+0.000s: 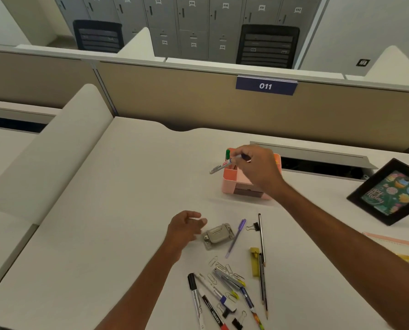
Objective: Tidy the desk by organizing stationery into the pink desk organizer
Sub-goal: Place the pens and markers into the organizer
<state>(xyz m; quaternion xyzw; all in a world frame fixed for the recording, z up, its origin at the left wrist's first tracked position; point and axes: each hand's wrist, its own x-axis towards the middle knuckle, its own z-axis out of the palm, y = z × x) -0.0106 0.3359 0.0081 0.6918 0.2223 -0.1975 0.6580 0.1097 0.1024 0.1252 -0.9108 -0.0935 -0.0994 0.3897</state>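
The pink desk organizer [232, 181] stands on the white desk [127, 210], with a green-capped marker [227, 154] upright in its left compartment. My right hand [258, 167] hovers over the organizer and pinches a white marker [222, 165] that lies slanted above the left compartment. My left hand [184, 228] hangs with loosely curled fingers just left of a metal stapler-like tool [216, 235] and holds nothing. Nearer to me lie a purple pen [235, 238], pencils [261, 236], a yellow sharpener [254, 260], markers [195, 296], paper clips [214, 260] and binder clips [253, 226].
A black picture frame [389, 191] leans at the right. Pink and yellow paper [403, 248] lies at the right edge. A cable tray slot [317, 160] runs behind the organizer, below the beige partition [198, 103]. A white side divider [56, 151] bounds the left.
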